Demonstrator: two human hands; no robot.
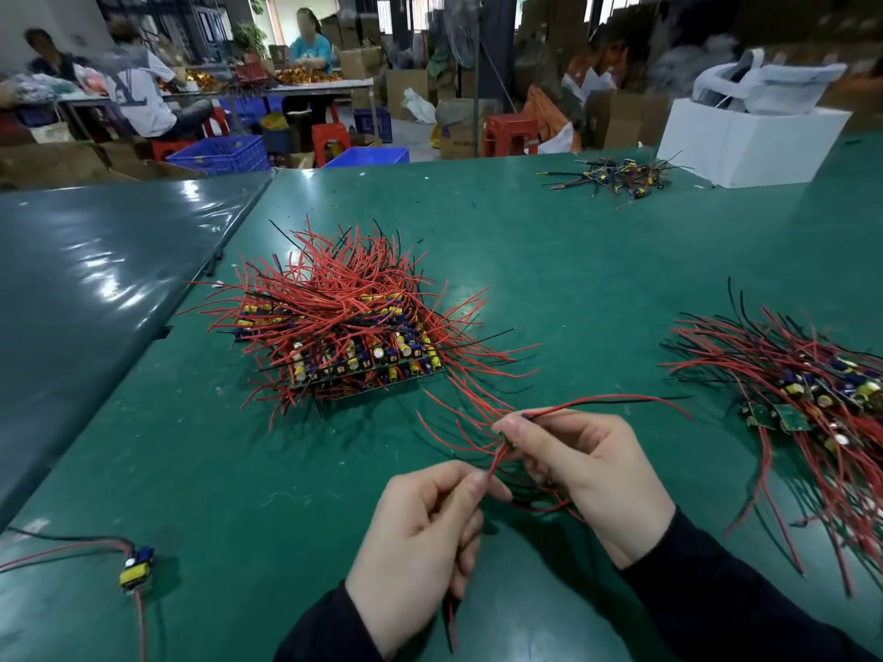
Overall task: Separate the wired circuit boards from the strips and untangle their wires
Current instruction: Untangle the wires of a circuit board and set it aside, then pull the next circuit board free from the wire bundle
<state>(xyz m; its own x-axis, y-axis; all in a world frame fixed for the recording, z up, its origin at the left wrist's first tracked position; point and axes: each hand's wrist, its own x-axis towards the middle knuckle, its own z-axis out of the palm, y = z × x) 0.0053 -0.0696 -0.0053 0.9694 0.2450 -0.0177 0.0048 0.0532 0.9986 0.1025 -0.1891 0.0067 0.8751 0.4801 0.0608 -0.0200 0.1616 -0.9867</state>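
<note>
Both forearms, in dark sleeves, reach in from the lower edge. The left hand point(420, 532) is curled, thumb and forefinger pinching together, back of hand upward. The right hand point(587, 475) sits just above it, its fingers point(513, 430) bent and pinching too.

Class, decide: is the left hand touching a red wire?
Touching. The head view shows the left hand pinching a red wire between thumb and fingertips, just below the right hand.

Readable text: you had none in view.
Cardboard box point(459, 136) by the red stools: dark print was there, too blurred to read.
Circuit boards point(363, 360): markings were too small for you to read.
</note>
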